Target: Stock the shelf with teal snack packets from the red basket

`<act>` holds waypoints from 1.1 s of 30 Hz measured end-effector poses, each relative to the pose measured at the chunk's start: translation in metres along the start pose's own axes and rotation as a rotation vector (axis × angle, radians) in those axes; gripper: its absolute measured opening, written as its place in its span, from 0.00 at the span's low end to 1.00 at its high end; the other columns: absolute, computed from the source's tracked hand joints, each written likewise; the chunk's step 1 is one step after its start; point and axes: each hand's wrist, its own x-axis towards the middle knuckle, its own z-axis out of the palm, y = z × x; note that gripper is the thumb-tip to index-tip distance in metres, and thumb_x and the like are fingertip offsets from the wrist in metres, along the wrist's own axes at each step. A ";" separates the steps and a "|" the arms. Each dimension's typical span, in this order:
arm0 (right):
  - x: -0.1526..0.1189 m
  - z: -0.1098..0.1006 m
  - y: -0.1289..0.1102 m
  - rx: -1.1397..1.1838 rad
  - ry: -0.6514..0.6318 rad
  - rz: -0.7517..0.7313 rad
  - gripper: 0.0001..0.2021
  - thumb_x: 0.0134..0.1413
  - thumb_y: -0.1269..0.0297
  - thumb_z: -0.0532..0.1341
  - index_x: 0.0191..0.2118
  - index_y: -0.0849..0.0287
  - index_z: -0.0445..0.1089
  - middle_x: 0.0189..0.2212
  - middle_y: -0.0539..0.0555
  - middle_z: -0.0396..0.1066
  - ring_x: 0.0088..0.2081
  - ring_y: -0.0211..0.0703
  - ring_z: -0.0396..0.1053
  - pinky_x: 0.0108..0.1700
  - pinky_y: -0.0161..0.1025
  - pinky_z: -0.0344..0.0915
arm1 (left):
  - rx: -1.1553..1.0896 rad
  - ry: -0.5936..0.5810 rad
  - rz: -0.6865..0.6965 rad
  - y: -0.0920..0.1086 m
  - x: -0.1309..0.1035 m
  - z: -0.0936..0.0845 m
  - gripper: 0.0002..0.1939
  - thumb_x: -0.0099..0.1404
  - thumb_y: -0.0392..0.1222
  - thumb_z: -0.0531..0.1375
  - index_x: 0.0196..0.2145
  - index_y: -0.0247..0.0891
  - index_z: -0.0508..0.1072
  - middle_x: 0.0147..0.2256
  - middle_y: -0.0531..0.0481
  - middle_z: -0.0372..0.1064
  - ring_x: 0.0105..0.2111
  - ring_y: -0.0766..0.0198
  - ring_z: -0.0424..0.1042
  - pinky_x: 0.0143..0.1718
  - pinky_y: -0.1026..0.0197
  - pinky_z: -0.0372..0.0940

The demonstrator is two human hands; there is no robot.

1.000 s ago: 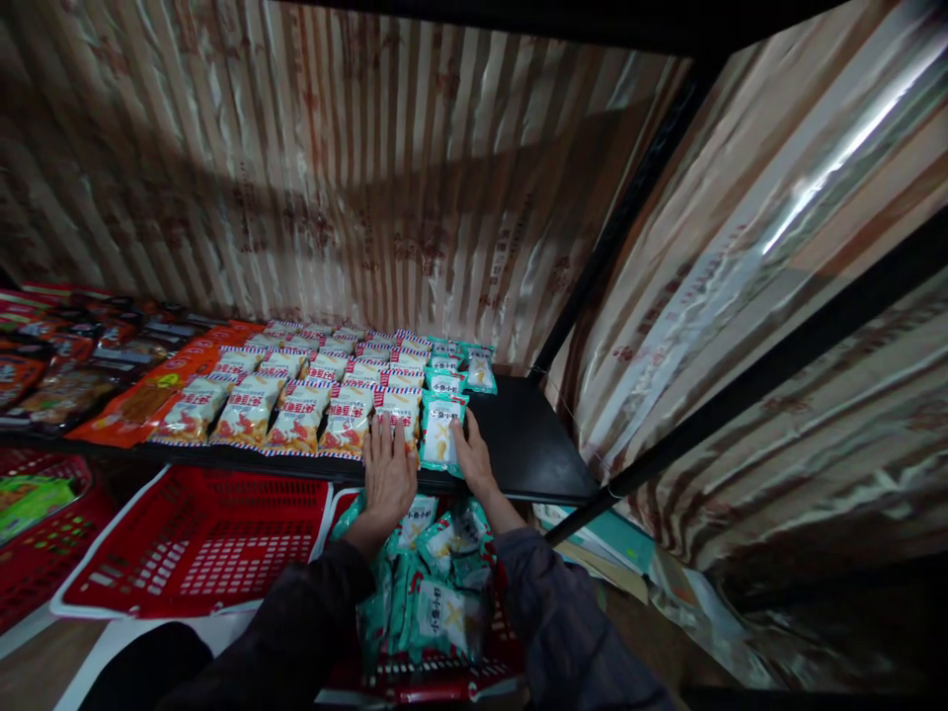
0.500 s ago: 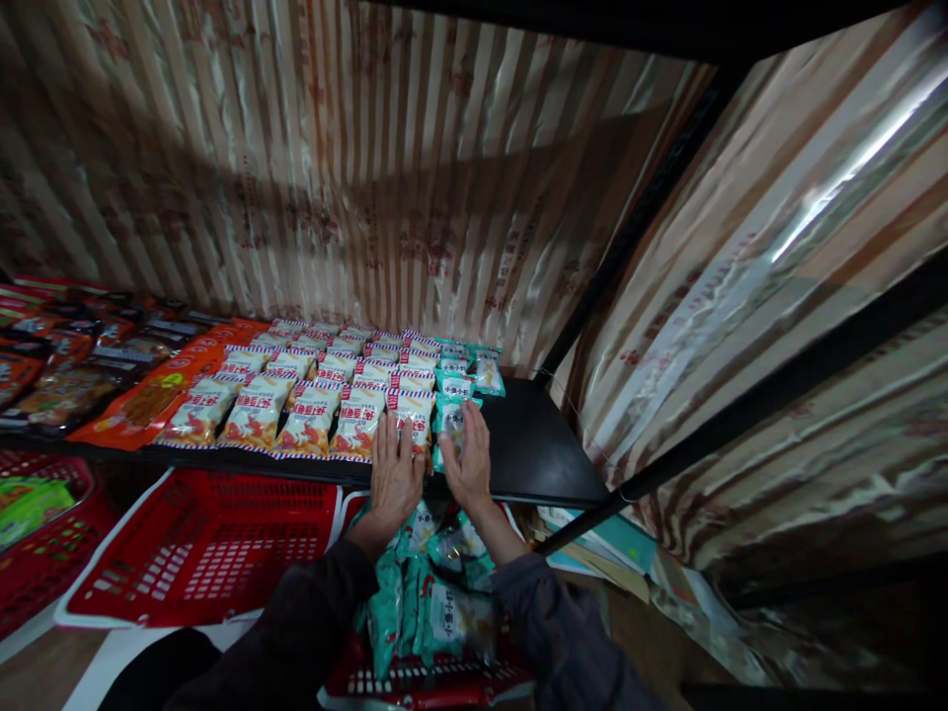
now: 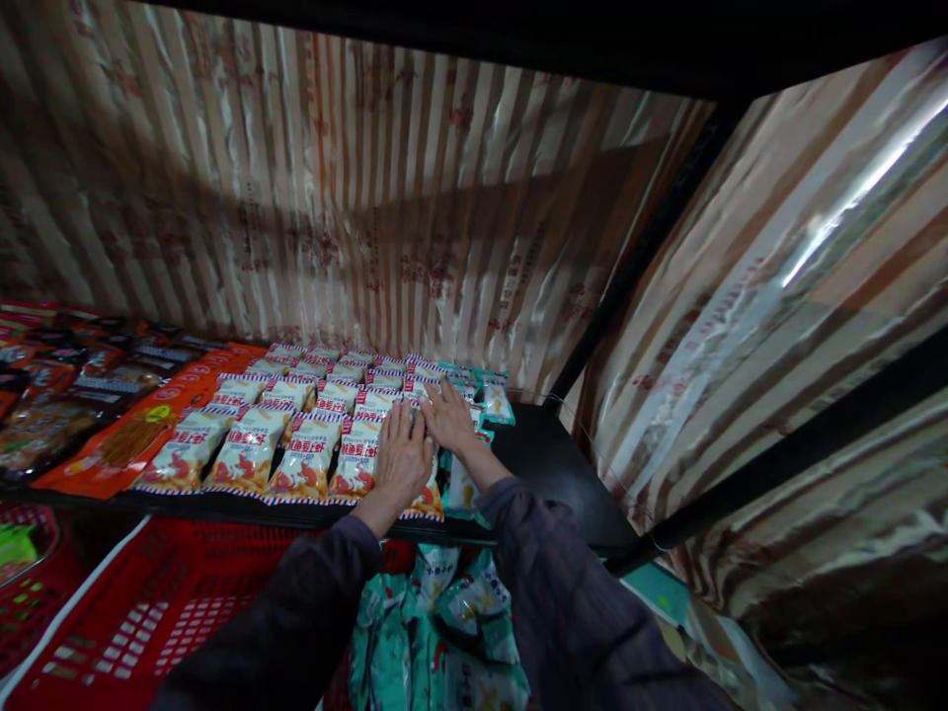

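Note:
Rows of white snack bags (image 3: 248, 446) with striped edges lie on the black shelf (image 3: 567, 479). My left hand (image 3: 404, 456) rests flat, fingers stretched out, on the front right bag of these rows. Just beyond it my right hand (image 3: 449, 417) lies with fingers extended over the right end of the white bags, beside a column of green snack bags (image 3: 460, 484). Both hands partly cover the bags under them. Another green bag (image 3: 496, 400) sits at the back right of that column.
Below the shelf, a red basket (image 3: 199, 563) stands on the left, and several green bags (image 3: 434, 622) fill a container under my arms. Orange packets (image 3: 140, 430) and dark packets (image 3: 55, 415) lie farther left. A black post (image 3: 603, 326) rises at the right corner.
My right hand has moved up and left, from the front green bag to the right end of the white bags. My left hand stays on the front white bag. The view has shifted slightly.

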 end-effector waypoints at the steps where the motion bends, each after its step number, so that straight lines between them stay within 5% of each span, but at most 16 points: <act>1: 0.008 0.000 -0.001 -0.006 -0.027 0.021 0.25 0.65 0.54 0.40 0.63 0.56 0.53 0.65 0.60 0.47 0.66 0.50 0.44 0.63 0.50 0.43 | 0.004 -0.009 -0.006 0.000 0.002 0.002 0.25 0.66 0.41 0.48 0.58 0.29 0.60 0.63 0.34 0.48 0.65 0.49 0.41 0.61 0.45 0.50; 6: 0.028 0.008 -0.001 -0.011 -0.087 0.037 0.25 0.66 0.56 0.38 0.62 0.57 0.54 0.61 0.60 0.56 0.64 0.47 0.49 0.62 0.48 0.44 | 0.028 -0.044 -0.023 -0.003 0.006 0.010 0.23 0.67 0.42 0.47 0.56 0.29 0.63 0.62 0.34 0.51 0.64 0.49 0.46 0.61 0.45 0.49; 16: 0.028 0.002 0.011 0.016 0.050 -0.033 0.25 0.65 0.54 0.40 0.62 0.56 0.54 0.62 0.59 0.56 0.64 0.48 0.49 0.61 0.47 0.48 | 0.023 -0.045 -0.031 -0.005 0.011 0.006 0.25 0.67 0.45 0.46 0.57 0.32 0.63 0.62 0.36 0.52 0.64 0.49 0.43 0.63 0.45 0.45; 24: 0.047 -0.009 0.036 0.066 -0.050 0.072 0.27 0.66 0.56 0.36 0.63 0.63 0.53 0.60 0.60 0.58 0.63 0.45 0.51 0.61 0.43 0.49 | 0.037 -0.224 -0.128 -0.019 0.091 0.010 0.29 0.67 0.49 0.45 0.62 0.35 0.54 0.65 0.37 0.41 0.65 0.46 0.37 0.63 0.44 0.41; 28: 0.052 0.001 0.031 -0.051 -0.080 0.100 0.26 0.65 0.52 0.39 0.62 0.56 0.53 0.61 0.61 0.57 0.61 0.50 0.55 0.60 0.50 0.49 | 0.068 -0.390 -0.235 -0.046 0.125 0.029 0.28 0.67 0.49 0.42 0.63 0.40 0.54 0.64 0.39 0.45 0.65 0.45 0.40 0.61 0.40 0.43; 33: 0.057 0.011 0.026 -0.088 -0.060 0.061 0.25 0.65 0.53 0.39 0.63 0.53 0.53 0.58 0.60 0.62 0.60 0.50 0.57 0.61 0.53 0.44 | 0.130 -0.504 -0.265 -0.076 0.139 0.045 0.26 0.66 0.49 0.41 0.57 0.42 0.62 0.61 0.38 0.53 0.62 0.42 0.49 0.57 0.36 0.47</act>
